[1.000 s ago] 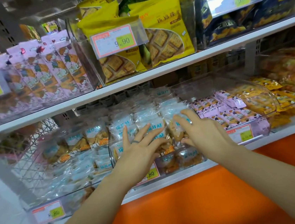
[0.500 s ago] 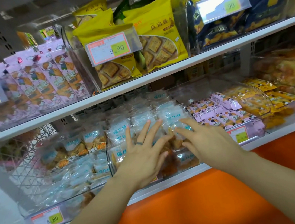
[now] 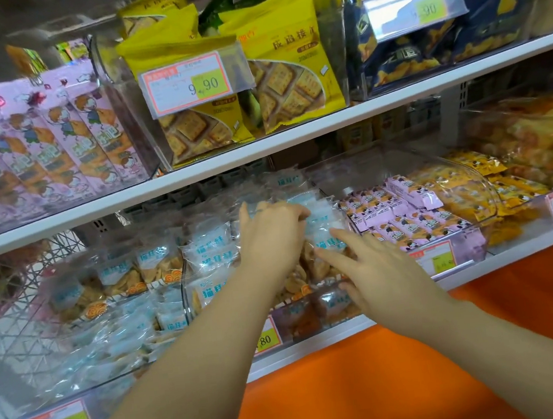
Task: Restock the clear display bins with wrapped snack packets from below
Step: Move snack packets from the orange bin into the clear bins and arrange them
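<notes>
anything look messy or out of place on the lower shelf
One pink packet lies tilted across the top of the neat pink rows. The clear packets in the far-left bin sit jumbled, not lined up. Nothing looks spilled or torn.

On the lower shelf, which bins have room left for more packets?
Room: back of the pink-packet bin, behind the pink packets. Crowded: the middle bin of clear packets, under the left hand and right hand.
</notes>
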Demonstrator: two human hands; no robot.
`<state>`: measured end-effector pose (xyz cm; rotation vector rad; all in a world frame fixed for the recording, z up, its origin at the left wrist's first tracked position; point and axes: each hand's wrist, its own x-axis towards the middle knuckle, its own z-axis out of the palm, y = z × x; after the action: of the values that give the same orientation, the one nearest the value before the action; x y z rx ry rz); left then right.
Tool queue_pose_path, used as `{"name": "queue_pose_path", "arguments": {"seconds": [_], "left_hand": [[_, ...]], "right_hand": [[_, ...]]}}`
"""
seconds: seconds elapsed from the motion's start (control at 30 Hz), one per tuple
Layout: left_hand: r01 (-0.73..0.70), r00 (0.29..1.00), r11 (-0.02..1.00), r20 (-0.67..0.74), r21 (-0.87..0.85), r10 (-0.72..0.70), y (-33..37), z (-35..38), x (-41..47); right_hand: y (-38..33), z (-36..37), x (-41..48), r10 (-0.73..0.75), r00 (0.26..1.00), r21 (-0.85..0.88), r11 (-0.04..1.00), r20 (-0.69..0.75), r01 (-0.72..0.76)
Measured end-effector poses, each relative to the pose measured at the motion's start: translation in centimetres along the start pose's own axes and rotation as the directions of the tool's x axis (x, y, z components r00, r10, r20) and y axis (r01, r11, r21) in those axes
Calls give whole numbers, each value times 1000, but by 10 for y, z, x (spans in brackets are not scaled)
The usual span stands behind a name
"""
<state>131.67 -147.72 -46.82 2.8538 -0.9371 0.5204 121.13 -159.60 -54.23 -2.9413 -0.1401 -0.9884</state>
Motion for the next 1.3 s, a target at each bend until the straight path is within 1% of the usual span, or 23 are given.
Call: {"name": "queue_pose_path", "arguments": {"seconds": [0.1, 0.17, 0.23, 0.33, 0.37, 0.43, 0.53, 0.6, 0.67, 0.73, 0.77, 0.87, 0.93, 1.0, 1.07, 1.13, 1.2, 1.3], "left_hand": [[14, 997, 1000, 80, 18, -16, -1, -5, 10], [30, 996, 1000, 80, -8, -30, -3, -6, 12], [53, 998, 998, 19, -33, -53, -4, -3, 9], [80, 988, 995, -125, -59, -87, -6, 7, -2], [90, 984, 994, -148, -63, -98, -6, 8, -5], [112, 983, 992, -140, -64, -120, -6, 10, -5], [125, 989, 991, -80, -43, -128, -3, 7, 2], [103, 993, 994, -59, -37, -105, -3, 3, 3], [66, 995, 996, -75, -57, -70, -5, -3, -1], [22, 991, 996, -127, -91, -34, -9, -11, -13], [-3, 984, 994, -180, -109, -17, -11, -14, -22], [-97, 933, 988, -356, -122, 48, -21, -10, -59], [-143, 911, 987, -400, -79, 100, -28, 3, -87], [-183, 912, 983, -369, 21, 178, -32, 21, -109], [-230, 922, 962, -284, 148, 265, -36, 37, -118], [-269, 923, 933, -215, 238, 321, -41, 45, -116], [-283, 928, 922, -168, 264, 333, -48, 45, -108], [-291, 932, 909, -125, 298, 340, -56, 37, -94]], "right_hand": [[2, 3, -2, -7, 1000, -9, 1000, 11, 7], [2, 2, -3, -17, 1000, -26, 1000, 6, 18], [0, 2, -5, -19, 1000, -32, 999, -7, 18], [-3, 4, -6, -7, 1000, -5, 1000, -12, 7], [-4, 6, -7, -1, 1000, -5, 1000, -6, 1], [-6, 10, -7, 14, 1000, -31, 999, 14, -14], [-6, 16, -5, 32, 999, -89, 996, 31, -29], [-6, 16, -4, 46, 998, -116, 992, 44, -41], [-6, 14, -5, 56, 997, -114, 992, 51, -50], [-7, 10, -8, 45, 998, -103, 994, 54, -39], [-8, 7, -10, 34, 999, -89, 996, 42, -31], [-14, -3, -13, 5, 999, -36, 999, -44, -7], [-20, -5, -14, -22, 995, -28, 999, -101, 20], [-24, -1, -13, -74, 993, -24, 997, -97, 72], [-21, 7, -12, -135, 990, -38, 990, -28, 134], [-13, 15, -12, -150, 987, -74, 985, 57, 154], [-7, 19, -10, -132, 986, -97, 985, 100, 141], [-10, 21, -7, -105, 989, -85, 990, 101, 114]]}}
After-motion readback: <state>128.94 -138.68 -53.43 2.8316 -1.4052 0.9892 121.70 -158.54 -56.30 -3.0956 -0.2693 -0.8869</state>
